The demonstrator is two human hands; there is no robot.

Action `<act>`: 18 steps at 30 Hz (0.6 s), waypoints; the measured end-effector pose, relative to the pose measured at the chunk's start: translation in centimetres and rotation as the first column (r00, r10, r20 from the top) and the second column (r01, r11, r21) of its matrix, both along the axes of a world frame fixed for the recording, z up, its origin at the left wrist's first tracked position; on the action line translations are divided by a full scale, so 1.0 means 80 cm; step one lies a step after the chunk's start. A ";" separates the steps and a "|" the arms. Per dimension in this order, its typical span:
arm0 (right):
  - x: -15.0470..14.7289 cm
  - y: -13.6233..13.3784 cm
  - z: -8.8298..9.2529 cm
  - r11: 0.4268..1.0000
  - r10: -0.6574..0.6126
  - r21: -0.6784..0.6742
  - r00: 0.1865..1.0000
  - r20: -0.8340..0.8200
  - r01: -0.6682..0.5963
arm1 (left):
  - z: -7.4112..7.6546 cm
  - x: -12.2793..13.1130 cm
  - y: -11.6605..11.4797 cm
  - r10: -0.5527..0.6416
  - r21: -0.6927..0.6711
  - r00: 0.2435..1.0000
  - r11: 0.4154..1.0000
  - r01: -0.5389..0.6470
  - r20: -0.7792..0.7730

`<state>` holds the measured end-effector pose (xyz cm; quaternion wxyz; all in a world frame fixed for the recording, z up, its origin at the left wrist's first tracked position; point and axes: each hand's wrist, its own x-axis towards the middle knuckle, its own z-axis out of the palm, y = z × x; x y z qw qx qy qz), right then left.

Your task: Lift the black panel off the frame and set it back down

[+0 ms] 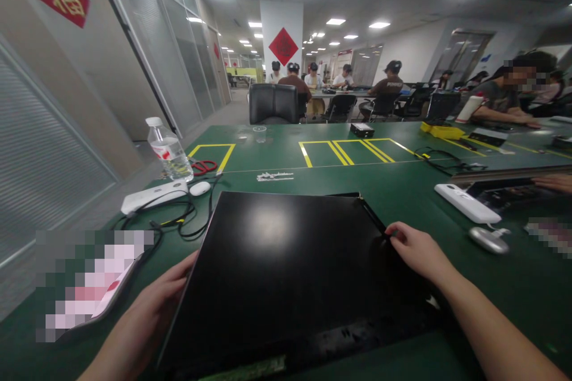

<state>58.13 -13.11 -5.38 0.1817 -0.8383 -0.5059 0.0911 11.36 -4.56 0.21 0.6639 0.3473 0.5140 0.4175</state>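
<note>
A large, glossy black LCD screen panel lies in front of me, tilted slightly, with a strip of green circuit board along its near edge. My left hand grips the panel's left edge, its fingertips hidden behind it. On the other side, my right hand is closed, thumb and finger pinching a thin black bezel strip at the panel's right edge. That strip stands partly apart from the panel near the far right corner. How far it runs under the panel is hidden.
Left of the panel are black cables, a white power strip, a mouse, a water bottle and red-handled scissors. To the right lie a white power bank and a silver mouse. Another person sits at far right.
</note>
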 end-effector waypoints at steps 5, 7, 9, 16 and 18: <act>-0.005 0.000 0.005 1.000 -0.017 0.012 0.999 -0.027 0.018 | -0.001 -0.001 -0.015 -0.016 0.026 0.999 1.000 0.015 0.029; -0.007 0.001 0.008 1.000 -0.023 0.019 0.998 -0.053 0.024 | -0.001 -0.003 -0.019 -0.043 0.012 0.998 0.999 0.043 0.050; -0.009 0.002 0.010 0.998 -0.031 0.045 0.995 -0.095 0.035 | 0.000 -0.005 -0.021 -0.062 -0.013 0.994 0.998 0.063 0.088; -0.009 0.007 0.014 0.963 -0.079 0.218 0.943 -0.324 0.156 | -0.001 -0.005 -0.020 -0.067 0.012 0.990 0.998 0.066 0.124; -0.013 0.005 0.021 0.953 -0.009 0.258 0.861 -0.508 0.162 | -0.002 -0.008 -0.016 -0.051 0.026 0.993 0.998 0.049 0.109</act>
